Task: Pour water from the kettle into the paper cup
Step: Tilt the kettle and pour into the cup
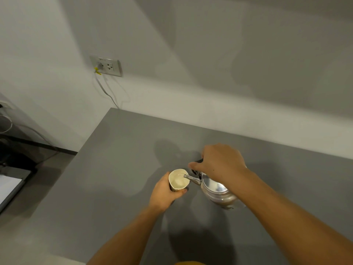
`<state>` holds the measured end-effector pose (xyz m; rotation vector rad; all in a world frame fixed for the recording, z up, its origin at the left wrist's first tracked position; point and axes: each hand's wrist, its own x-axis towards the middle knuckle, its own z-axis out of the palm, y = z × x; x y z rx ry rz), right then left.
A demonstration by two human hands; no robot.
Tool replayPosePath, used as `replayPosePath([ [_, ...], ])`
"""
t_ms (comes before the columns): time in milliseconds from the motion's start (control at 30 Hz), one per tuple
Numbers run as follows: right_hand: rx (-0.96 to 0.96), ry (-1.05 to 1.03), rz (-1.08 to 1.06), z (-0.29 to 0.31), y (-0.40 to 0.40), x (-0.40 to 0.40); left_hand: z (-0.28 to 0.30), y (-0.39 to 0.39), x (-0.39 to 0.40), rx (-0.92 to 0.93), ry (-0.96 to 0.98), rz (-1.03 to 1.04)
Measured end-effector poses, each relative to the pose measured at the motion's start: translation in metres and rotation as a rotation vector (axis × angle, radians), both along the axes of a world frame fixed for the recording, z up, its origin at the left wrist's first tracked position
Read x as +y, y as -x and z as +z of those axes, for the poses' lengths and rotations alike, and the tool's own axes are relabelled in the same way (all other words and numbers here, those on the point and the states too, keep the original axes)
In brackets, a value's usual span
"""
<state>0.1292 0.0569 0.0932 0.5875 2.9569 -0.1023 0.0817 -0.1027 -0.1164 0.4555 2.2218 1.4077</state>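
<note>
A shiny metal kettle (215,190) hangs tilted to the left above the grey table (118,169). My right hand (219,162) grips its dark handle from above. The spout tip reaches over the rim of a cream paper cup (178,179). My left hand (165,192) wraps around the cup's side and holds it, slightly tilted. Pale liquid shows inside the cup. The kettle's far side is hidden by my right hand and wrist.
A white wall runs behind the table, with a power socket (107,66) and a cable hanging down from it. To the left, past the table's edge, stands a darker surface with a white sheet (8,190) on it.
</note>
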Motion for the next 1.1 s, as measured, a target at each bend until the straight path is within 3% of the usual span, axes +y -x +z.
replayPosePath([
  [1100,-0.064,-0.028,0.046,0.0015,0.0053,-0.0066,-0.0047,-0.0014,0.0019,0.017,-0.013,0.009],
])
